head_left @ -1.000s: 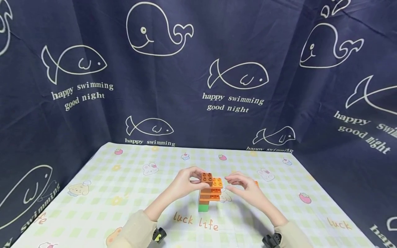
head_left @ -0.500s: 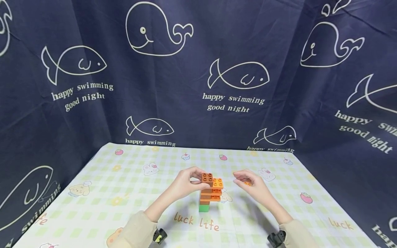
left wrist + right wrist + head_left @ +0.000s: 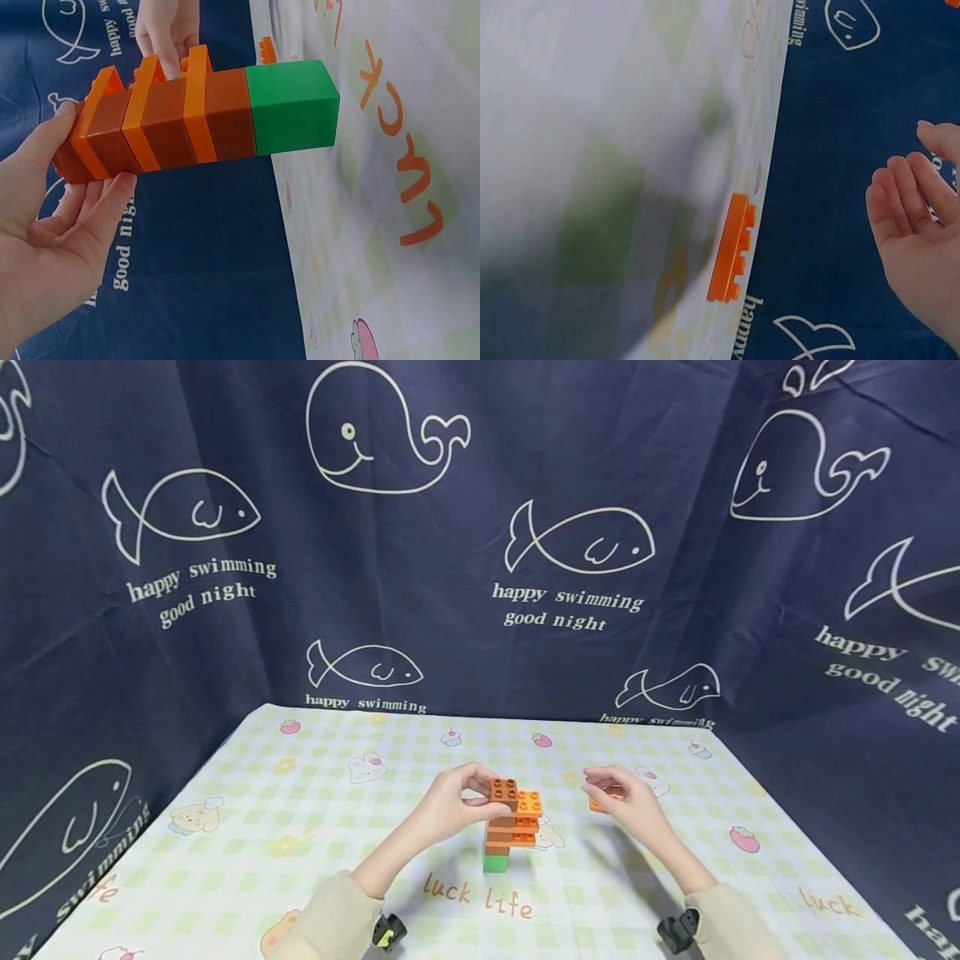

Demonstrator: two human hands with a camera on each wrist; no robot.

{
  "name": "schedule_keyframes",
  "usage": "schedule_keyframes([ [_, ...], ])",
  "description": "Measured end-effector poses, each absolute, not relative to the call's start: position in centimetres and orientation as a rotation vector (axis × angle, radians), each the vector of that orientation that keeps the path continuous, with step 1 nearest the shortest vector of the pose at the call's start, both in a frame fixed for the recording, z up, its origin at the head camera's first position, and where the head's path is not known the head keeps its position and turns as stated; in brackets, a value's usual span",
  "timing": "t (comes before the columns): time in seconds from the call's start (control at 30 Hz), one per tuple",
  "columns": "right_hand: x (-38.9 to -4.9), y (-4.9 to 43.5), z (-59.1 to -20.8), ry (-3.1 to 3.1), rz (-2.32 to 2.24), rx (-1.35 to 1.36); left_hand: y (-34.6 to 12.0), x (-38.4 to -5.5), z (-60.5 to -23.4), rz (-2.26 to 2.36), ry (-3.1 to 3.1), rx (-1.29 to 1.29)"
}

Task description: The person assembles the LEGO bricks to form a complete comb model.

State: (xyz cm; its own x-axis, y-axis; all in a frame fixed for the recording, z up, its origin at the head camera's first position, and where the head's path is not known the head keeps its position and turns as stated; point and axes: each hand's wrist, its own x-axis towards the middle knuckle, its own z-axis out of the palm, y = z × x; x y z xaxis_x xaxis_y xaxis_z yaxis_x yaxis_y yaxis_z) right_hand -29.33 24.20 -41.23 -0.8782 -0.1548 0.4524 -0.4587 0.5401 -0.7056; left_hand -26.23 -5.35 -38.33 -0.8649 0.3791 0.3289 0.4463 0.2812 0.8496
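Note:
My left hand (image 3: 452,800) grips the top of an upright stack of building bricks, thumb and fingers around its topmost brown brick (image 3: 503,791). Brown bricks alternate with orange plates (image 3: 141,112) that jut out to the right, and a green brick (image 3: 294,106) forms the bottom. My right hand (image 3: 632,797) hovers to the right of the stack, apart from it, fingers loosely bent with nothing between them. Below it lies a loose orange brick (image 3: 729,249) on the table, partly covered by the hand in the head view.
A checked cloth with printed animals and lettering covers the table (image 3: 360,843). Dark blue curtains (image 3: 465,543) with white whales and fish hang behind and at both sides.
My right hand has moved right, away from the stack and over the loose orange brick. My left hand has kept its grip on the stack, which stays in place.

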Motion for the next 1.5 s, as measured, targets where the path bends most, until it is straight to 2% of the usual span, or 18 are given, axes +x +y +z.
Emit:
schedule_keyframes([
  [0.83,-31.2,27.1,-42.8,-2.475,1.067,0.388,-5.0,-26.3,-38.3,-1.716,-2.467,-0.778],
  [1.1,-31.6,27.5,-43.1,-2.497,1.057,0.342,-4.9,-24.5,-36.1,-1.706,-2.473,-0.769],
  [1.3,-31.7,27.6,-43.2,-2.514,1.016,0.324,-5.0,-25.7,-37.9,-1.725,-2.467,-0.753],
  [1.5,-31.9,27.7,-43.5,-2.550,0.964,0.325,-5.1,-24.4,-36.3,-1.708,-2.468,-0.759],
])
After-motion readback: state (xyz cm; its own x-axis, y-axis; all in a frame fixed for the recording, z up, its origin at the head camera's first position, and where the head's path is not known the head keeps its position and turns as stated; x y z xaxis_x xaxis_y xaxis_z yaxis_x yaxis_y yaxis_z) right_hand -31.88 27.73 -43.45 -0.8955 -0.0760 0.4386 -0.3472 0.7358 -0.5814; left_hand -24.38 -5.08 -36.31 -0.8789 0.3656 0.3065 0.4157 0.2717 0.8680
